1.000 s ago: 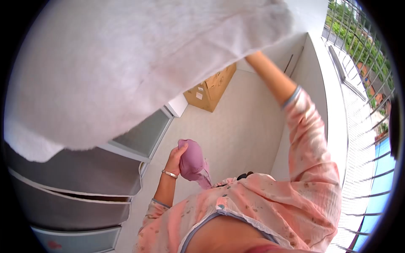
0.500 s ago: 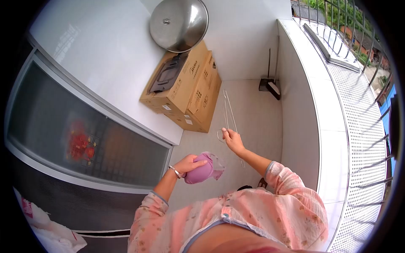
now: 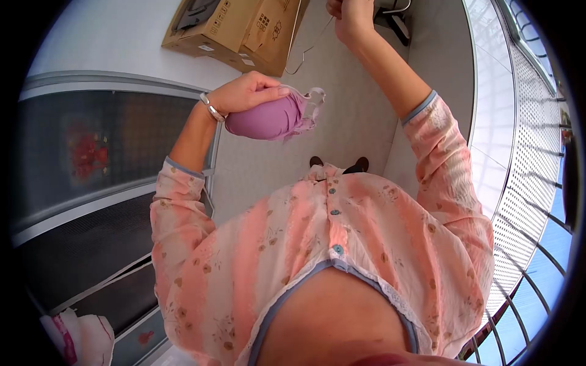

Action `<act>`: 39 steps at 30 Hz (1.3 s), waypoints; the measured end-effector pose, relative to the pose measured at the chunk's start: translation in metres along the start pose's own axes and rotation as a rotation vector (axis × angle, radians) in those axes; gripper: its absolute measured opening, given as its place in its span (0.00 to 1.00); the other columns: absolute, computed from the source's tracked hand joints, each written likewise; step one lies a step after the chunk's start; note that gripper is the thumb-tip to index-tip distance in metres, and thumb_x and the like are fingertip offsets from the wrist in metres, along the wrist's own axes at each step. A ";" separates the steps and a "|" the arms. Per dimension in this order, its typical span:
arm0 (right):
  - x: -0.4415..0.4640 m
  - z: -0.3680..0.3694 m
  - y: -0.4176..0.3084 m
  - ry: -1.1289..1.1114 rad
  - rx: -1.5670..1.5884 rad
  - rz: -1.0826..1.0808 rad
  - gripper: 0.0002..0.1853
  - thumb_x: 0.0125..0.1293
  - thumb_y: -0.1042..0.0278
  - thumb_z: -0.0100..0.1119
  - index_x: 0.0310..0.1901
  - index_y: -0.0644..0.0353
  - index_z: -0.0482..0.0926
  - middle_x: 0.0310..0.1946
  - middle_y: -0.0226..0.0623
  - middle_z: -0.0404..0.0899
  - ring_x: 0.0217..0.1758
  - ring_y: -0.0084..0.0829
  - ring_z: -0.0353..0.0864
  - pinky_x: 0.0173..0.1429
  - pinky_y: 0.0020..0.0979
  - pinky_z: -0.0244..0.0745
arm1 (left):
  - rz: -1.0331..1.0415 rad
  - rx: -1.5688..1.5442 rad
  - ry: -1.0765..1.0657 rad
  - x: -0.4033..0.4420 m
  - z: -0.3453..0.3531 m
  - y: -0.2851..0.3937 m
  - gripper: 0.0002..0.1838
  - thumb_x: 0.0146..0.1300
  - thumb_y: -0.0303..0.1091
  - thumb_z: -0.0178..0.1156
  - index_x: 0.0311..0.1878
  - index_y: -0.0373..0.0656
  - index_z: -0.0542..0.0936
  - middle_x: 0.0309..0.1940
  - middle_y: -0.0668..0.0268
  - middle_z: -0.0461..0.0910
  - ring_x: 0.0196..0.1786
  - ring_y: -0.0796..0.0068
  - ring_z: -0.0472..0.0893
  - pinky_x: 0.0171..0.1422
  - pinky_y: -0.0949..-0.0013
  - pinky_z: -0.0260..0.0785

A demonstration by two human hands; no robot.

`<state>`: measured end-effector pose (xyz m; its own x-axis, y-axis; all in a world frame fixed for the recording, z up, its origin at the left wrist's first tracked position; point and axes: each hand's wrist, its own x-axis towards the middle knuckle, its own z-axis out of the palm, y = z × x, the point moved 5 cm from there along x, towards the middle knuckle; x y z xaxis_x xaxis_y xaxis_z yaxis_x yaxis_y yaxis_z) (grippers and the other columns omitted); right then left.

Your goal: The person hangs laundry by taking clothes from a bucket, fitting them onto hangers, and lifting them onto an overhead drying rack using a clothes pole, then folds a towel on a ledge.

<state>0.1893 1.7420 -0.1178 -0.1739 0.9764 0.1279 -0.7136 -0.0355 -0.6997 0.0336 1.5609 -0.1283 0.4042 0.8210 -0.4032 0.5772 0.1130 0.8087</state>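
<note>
My left hand (image 3: 247, 94) is closed on a purple bra (image 3: 265, 119), thumb over the top of its cup, with a strap loop hanging off the right side. Near the top edge, my right hand (image 3: 354, 17) pinches a thin metal wire hanger (image 3: 300, 60). The hanger's hook end hangs down to the left of that hand, and part of it is cut off by the frame. The bra and the hanger are apart.
Cardboard boxes (image 3: 244, 36) stand against the white wall. A broom head (image 3: 398, 29) is at the top right. Glass panels (image 3: 91, 140) line the left, with white and pink cloth (image 3: 85, 335) below. A perforated ledge (image 3: 531, 146) and metal bars run along the right.
The large white cloth has left the upper view. My right hand has moved up with the hanger, and my left hand has brought the bra higher. The view has tilted down.
</note>
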 end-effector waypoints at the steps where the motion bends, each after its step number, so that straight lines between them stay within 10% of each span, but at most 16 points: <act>1: -0.006 0.003 -0.005 0.059 -0.024 -0.015 0.15 0.71 0.61 0.36 0.36 0.58 0.72 0.15 0.20 0.53 0.12 0.17 0.47 0.17 0.22 0.42 | -0.003 -0.002 -0.003 0.002 -0.001 -0.001 0.18 0.70 0.44 0.56 0.43 0.34 0.82 0.30 0.74 0.80 0.33 0.89 0.72 0.39 0.78 0.68; 10: -0.089 -0.033 0.056 -0.282 -0.534 0.690 0.14 0.69 0.62 0.43 0.37 0.62 0.77 0.17 0.21 0.55 0.18 0.17 0.52 0.22 0.23 0.49 | 0.102 -0.207 0.062 0.004 -0.024 -0.014 0.17 0.70 0.42 0.56 0.44 0.36 0.82 0.33 0.73 0.81 0.34 0.87 0.76 0.41 0.78 0.71; 19: -0.143 -0.015 -0.057 -0.448 -1.047 0.344 0.17 0.74 0.62 0.43 0.39 0.66 0.78 0.30 0.36 0.76 0.28 0.26 0.77 0.35 0.27 0.72 | 0.168 -0.303 0.065 0.025 -0.010 -0.036 0.16 0.68 0.43 0.59 0.46 0.39 0.82 0.35 0.72 0.82 0.36 0.86 0.77 0.42 0.78 0.71; 21: -0.142 0.024 -0.099 -0.526 -1.196 -0.339 0.18 0.73 0.62 0.44 0.34 0.69 0.78 0.22 0.37 0.73 0.19 0.28 0.71 0.30 0.29 0.69 | 0.206 -0.194 0.056 0.035 -0.002 -0.049 0.14 0.67 0.41 0.61 0.44 0.39 0.81 0.33 0.74 0.81 0.35 0.87 0.76 0.40 0.78 0.70; 29: -0.177 0.120 -0.164 -0.548 -1.296 -0.299 0.18 0.74 0.65 0.43 0.31 0.69 0.76 0.12 0.38 0.60 0.16 0.29 0.62 0.25 0.33 0.61 | 0.290 -0.152 -0.166 0.065 0.032 -0.040 0.10 0.59 0.36 0.68 0.38 0.42 0.80 0.31 0.75 0.79 0.36 0.86 0.76 0.40 0.77 0.70; 39: -0.202 0.149 -0.210 -0.418 -1.284 -0.434 0.28 0.78 0.62 0.36 0.19 0.68 0.69 0.24 0.37 0.73 0.18 0.18 0.61 0.22 0.26 0.59 | 0.620 -0.005 -0.079 0.140 0.105 -0.040 0.22 0.56 0.35 0.70 0.53 0.45 0.75 0.51 0.68 0.75 0.53 0.75 0.75 0.62 0.67 0.68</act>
<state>0.2734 1.5201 0.1085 -0.4499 0.7174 0.5318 0.3023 0.6827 -0.6652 0.1422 1.6126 -0.2619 0.7140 0.6912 0.1113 0.2153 -0.3681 0.9045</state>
